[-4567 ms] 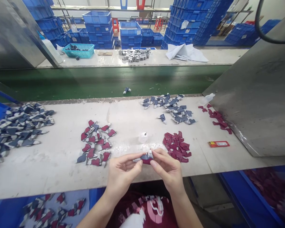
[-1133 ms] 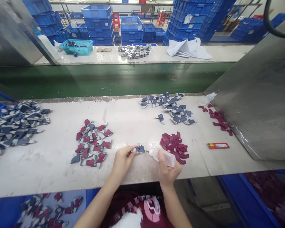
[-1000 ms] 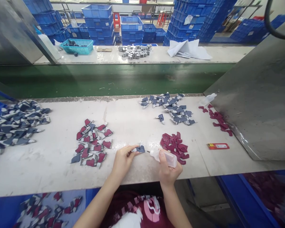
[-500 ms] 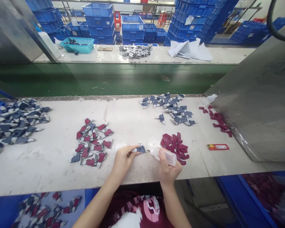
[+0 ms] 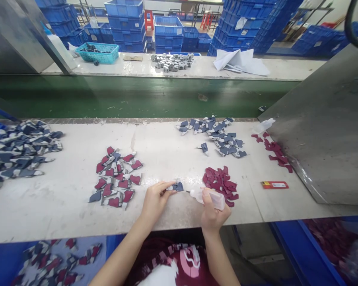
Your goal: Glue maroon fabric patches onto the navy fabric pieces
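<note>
Between its thumb and fingers, my left hand [image 5: 156, 198] pinches a small dark blue and grey part [image 5: 178, 186] just above the white table. My right hand [image 5: 214, 214] is wrapped round a translucent squeeze bottle [image 5: 213, 198], whose thin dark tip points left, a short way from the part and apart from it. Behind the bottle lies a heap of maroon pieces [image 5: 219, 180]. To the left of my left hand is a group of grey parts with maroon faces [image 5: 119, 178]. Blue and grey parts [image 5: 223, 137] lie farther back on the right.
A large pile of blue and grey parts [image 5: 20, 151] covers the left end. At right are a red packet [image 5: 275, 185], another bottle [image 5: 263, 126] and a slanted metal panel [image 5: 325, 131]. Beyond the green belt [image 5: 167, 97], a shelf holds a turquoise basket [image 5: 98, 57]. Blue bins flank my lap.
My right hand and the bottle have shifted slightly right, so the tip is a little farther from the part. My left hand keeps its pinch. The camera view has shifted slightly.
</note>
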`<state>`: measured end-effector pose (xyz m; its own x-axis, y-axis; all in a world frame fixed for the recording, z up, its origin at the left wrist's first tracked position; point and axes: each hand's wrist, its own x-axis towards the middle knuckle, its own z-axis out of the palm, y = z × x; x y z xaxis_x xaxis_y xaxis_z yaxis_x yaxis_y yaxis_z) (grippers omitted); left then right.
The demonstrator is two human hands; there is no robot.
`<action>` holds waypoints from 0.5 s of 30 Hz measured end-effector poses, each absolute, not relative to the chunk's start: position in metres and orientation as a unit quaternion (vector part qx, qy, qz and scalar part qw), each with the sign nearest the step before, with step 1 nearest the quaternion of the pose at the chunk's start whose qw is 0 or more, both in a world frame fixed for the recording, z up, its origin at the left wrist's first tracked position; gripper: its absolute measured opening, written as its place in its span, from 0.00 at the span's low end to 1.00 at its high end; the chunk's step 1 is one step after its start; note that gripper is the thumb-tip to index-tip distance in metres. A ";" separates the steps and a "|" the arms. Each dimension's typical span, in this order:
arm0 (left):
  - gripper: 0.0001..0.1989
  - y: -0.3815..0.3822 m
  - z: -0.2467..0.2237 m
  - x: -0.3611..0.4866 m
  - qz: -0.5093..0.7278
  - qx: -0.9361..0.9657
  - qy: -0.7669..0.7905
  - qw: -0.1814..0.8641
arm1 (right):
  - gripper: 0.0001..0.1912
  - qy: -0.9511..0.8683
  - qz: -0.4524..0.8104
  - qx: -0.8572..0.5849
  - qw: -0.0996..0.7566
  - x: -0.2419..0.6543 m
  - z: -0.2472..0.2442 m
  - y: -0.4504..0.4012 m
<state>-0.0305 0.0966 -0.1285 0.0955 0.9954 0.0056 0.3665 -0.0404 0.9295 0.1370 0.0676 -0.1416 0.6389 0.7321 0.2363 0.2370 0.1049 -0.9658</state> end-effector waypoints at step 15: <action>0.13 0.097 -0.130 -0.030 0.382 0.619 0.550 0.409 | 0.18 -0.392 0.264 -0.627 0.619 0.137 -0.142 0.072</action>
<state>-0.0296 0.0966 -0.1299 0.1023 0.9945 0.0232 0.3687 -0.0596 0.9276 0.1368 0.0723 -0.1420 0.5525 0.8190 0.1545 0.1640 0.0750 -0.9836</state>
